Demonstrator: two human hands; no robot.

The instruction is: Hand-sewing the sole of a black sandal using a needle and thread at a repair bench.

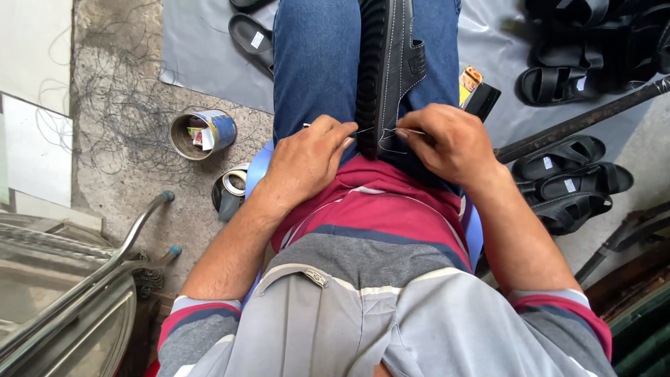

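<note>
Left hand: your left hand is curled on your thigh, fingertips pressed together on a thin pale thread or needle shaft just left of the sandal's near end.
Right hand: your right hand is pinching the other end of that strand against the near right edge of the sandal.
Sandal: black, clamped between your knees, sole edge up, running away from you; white stitching runs along its upper.
Slip risk: pull hard with both hands and the sandal can twist out from between your legs, dragging the stitch line crooked.
Prick risk: I cannot tell where the needle tip sits; your fingers are crowded right at the seam, so a sudden push-through could catch one.
Thread risk: loose thread litters the floor on the left, so a trailing end could snag or tangle.
Far side: finished black sandals lie on the grey sheet at right, an open tin stands at left, well apart from your hands.
</note>
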